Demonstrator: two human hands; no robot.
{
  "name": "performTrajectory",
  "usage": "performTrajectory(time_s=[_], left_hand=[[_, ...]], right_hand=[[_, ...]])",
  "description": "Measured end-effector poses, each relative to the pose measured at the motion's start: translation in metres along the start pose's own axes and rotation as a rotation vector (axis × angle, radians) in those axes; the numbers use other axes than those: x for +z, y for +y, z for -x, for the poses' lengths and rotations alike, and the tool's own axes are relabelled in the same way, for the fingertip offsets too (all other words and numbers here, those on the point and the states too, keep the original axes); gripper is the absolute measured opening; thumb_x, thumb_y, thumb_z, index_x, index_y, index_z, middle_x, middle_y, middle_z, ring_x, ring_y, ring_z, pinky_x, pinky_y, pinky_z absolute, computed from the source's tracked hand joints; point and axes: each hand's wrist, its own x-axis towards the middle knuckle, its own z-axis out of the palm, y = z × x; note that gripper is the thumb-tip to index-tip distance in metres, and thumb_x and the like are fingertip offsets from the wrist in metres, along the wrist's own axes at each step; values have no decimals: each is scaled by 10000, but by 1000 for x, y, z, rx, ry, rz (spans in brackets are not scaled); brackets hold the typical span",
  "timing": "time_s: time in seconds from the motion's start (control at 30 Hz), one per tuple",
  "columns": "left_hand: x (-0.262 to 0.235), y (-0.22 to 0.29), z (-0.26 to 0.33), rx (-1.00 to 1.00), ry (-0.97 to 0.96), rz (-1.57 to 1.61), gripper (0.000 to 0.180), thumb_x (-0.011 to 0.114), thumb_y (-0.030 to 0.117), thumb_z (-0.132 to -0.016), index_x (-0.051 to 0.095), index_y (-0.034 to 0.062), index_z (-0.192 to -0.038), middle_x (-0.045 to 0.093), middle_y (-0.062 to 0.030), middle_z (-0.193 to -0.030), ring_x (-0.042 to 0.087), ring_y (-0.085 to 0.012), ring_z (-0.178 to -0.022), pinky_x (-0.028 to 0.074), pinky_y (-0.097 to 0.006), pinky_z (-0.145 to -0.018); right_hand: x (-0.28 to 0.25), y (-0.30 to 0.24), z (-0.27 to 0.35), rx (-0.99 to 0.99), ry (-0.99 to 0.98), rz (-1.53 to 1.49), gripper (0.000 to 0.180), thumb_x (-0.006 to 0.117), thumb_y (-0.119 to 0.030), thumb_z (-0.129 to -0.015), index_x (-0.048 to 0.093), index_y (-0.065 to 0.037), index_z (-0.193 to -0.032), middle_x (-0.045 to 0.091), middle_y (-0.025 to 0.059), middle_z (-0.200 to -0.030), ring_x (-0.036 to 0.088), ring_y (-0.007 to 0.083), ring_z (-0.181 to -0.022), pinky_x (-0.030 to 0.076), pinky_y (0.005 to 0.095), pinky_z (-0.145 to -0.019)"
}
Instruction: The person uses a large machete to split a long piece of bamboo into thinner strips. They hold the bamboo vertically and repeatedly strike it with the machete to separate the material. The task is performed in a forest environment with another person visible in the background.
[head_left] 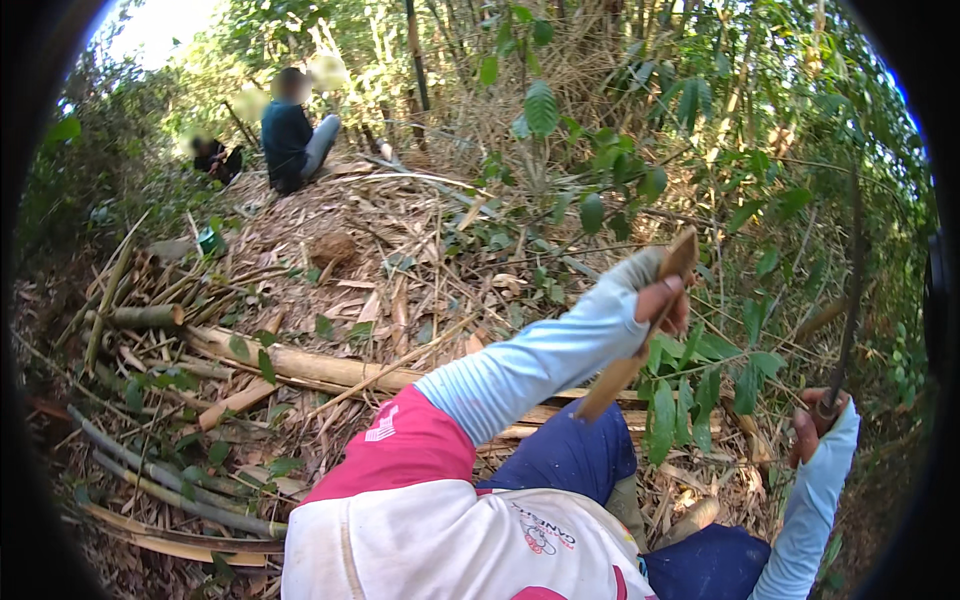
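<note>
Now, left hand (pixel 662 300) gripping the bamboo strip (pixel 640 335) firmly, right hand (pixel 812 425) clenched round the knife (pixel 850 300), keep fingers off its edge.

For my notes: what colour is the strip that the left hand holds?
Pale tan, like dry bamboo. The strip in the left hand shows best in the head view.

Left hand (pixel 662 300) grips bamboo strip (pixel 640 345); right hand (pixel 812 425) holds stem (pixel 852 300).
</note>
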Motion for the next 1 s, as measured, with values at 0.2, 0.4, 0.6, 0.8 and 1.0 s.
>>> performTrajectory(time_s=[0.2, 0.4, 0.6, 0.8, 1.0], left_hand=[[14, -30, 19, -63, 60, 65, 201, 512, 249, -981, 520, 60, -1050, 539, -16, -665, 533, -106, -535, 445, -245, -479], [9, -33, 20, 20, 105, 41, 209, 533, 263, -967, 523, 59, -1015, 533, -8, -664, 506, -97, -523, 438, -239, -480], [23, -18, 25, -15, 74, -61, 188, 517, 242, -963, 506, 58, -999, 545, -16, -666, 493, -86, -497, 397, -233, -450], [47, -31, 19, -203, -39, -119, 242, 529, 256, -958, 515, 46, -1077, 546, -11, -671, 491, -82, -502, 395, -229, -446], [54, -48, 29, -151, 5, -113, 341, 603, 188, -904, 474, 0, -1158, 547, -28, -697, 479, -89, -500, 390, -217, -455]], right_hand=[[-31, 112, -42, -21, 136, -540, 371, 608, -337, -932, 445, -106, -1172, 509, -12, -681, 474, 85, -432, 392, 233, -334], [-20, 95, -41, 366, 234, -634, 251, 547, -279, -970, 455, -112, -1134, 410, -40, -602, 393, 64, -398, 361, 224, -365], [-7, 72, -21, 12, 52, -211, 260, 596, -212, -936, 446, -122, -1128, 390, -46, -602, 384, 58, -422, 335, 207, -369], [-12, 73, 2, -210, 96, 76, 352, 683, -107, -872, 483, -59, -1158, 513, -26, -804, 494, 67, -658, 427, 219, -596], [32, -16, 6, -148, -64, 455, 198, 723, -106, -815, 570, -40, -922, 531, 39, -611, 480, 105, -536, 403, 281, -501]])
